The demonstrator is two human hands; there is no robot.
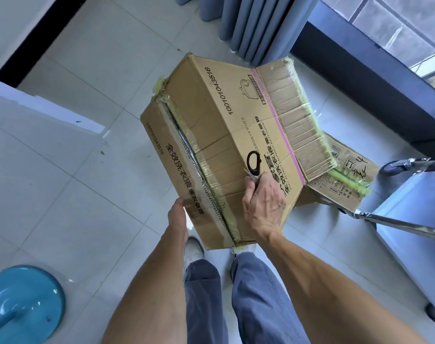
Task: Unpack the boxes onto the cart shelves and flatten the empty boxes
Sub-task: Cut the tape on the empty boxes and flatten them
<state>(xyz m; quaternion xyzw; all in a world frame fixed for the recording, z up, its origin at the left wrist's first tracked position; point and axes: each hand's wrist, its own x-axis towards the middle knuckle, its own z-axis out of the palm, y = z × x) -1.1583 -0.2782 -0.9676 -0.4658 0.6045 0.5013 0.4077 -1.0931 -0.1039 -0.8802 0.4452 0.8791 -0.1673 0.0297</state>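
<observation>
A large brown cardboard box (219, 135) with black print stands tilted in front of me, its taped seam partly slit along the left side. My left hand (178, 214) grips the box's near left edge, fingers hidden under it. My right hand (263, 202) rests on the box's top face and holds black-handled scissors (253, 165), handles pointing away from me. A second, lower cardboard box (343, 180) with green tape lies behind on the right, partly hidden by the big box.
The cart (415, 214) with chrome rails, a blue-grey shelf and a caster wheel (391, 166) stands at the right. Grey curtains (256, 23) hang at the back. A teal round stool base (23, 301) sits at the lower left, on a tiled floor.
</observation>
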